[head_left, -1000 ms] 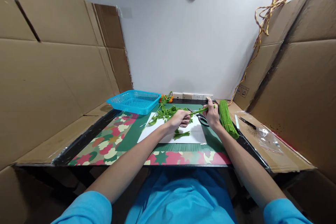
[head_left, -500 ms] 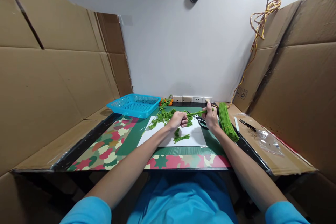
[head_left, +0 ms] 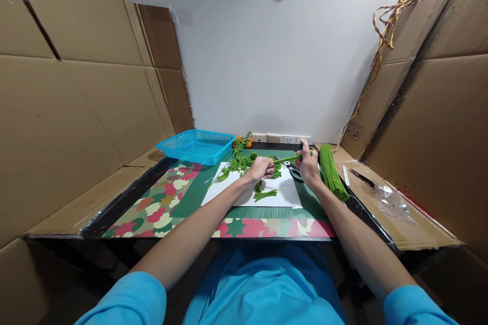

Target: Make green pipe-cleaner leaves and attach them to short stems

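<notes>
A green pipe cleaner stem point(head_left: 286, 158) is stretched between my hands above a white sheet point(head_left: 286, 193). My left hand point(head_left: 261, 168) is closed around its left end. The fingers of my right hand point(head_left: 308, 161) pinch the other end, thumb up. Whether it is one strand or several twisted together, I cannot tell. Curled green pipe cleaner leaves point(head_left: 241, 161) lie behind and beside my left hand. Short cut green pieces point(head_left: 266, 194) rest on the sheet below it. Black-handled scissors point(head_left: 296, 173) lie partly hidden near my right hand.
A thick bundle of green pipe cleaners point(head_left: 331, 172) lies right of my right hand. At the back left stands a blue basket point(head_left: 196, 158), with orange flowers point(head_left: 244, 141) beside it. A black pen-like tool point(head_left: 362, 178) and a clear plastic bag point(head_left: 394, 204) lie far right. Cardboard walls point(head_left: 89, 111) flank the table.
The camera view has tilted slightly, so the scene sits a little higher. Both hands keep hold of the green stem in nearly the same pose.
</notes>
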{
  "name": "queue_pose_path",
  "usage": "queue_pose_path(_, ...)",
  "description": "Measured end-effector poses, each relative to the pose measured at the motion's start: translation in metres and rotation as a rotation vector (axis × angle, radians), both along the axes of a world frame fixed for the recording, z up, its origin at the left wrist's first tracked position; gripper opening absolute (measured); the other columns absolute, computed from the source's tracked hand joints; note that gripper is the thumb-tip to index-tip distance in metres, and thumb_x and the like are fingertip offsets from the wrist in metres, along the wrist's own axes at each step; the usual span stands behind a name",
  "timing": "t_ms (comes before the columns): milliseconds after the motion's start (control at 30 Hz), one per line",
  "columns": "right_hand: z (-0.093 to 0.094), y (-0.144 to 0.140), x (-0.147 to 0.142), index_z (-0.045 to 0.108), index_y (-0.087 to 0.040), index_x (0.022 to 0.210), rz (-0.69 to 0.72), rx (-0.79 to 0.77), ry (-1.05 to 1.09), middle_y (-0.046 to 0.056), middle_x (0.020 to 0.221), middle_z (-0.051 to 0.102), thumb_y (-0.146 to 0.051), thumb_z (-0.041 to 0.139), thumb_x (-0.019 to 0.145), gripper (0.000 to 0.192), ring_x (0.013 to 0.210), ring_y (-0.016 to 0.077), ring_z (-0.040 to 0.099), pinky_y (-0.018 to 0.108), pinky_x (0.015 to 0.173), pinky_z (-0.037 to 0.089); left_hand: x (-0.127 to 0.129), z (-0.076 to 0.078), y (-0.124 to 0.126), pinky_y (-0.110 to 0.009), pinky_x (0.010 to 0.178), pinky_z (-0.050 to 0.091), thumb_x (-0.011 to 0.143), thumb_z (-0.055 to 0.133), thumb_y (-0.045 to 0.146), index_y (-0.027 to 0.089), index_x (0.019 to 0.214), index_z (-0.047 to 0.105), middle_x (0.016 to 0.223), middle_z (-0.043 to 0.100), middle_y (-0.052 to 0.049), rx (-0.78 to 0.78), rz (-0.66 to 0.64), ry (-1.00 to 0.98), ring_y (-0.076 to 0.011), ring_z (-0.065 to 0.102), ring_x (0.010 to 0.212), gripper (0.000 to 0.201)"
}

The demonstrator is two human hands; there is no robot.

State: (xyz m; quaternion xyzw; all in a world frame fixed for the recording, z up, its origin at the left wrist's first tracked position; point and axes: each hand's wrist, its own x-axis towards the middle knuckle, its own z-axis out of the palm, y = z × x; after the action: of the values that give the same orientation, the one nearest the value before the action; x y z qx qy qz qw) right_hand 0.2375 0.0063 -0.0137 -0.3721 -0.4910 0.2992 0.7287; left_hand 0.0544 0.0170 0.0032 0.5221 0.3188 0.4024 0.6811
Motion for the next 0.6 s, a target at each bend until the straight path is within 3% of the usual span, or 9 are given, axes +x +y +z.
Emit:
queue_pose_path(233,0.0012,-0.0007,-0.0043,0.047,-0.025,0.066,0.004,-0.039,0.083,-0.009,0.044,0.039,-0.082,0.057,0.09,0.063,0.037,0.0098,0.038,0.023,0.037,0.028,-0.0022,-0.0004,0.0024,-0.015,0.043,0.018,0.091,0.07,0.023,0.019,0.052,0.038,0.046,0.038,0.006,0.107,0.062,0.083,-0.0033,0.026,0.042,0.051)
queue_pose_path(600,0.005,-0.0068,-0.0025,0.048,-0.025,0.06,-0.028,-0.028,0.052,-0.008,0.041,0.034,-0.082,0.055,0.091,0.065,0.035,0.0096,0.032,0.024,0.038,0.026,-0.0017,-0.0052,-0.0021,-0.017,0.044,0.023,0.094,0.059,0.02,0.019,0.056,0.042,0.051,0.045,0.003,0.128,0.067,0.062,-0.006,0.034,0.045,0.042)
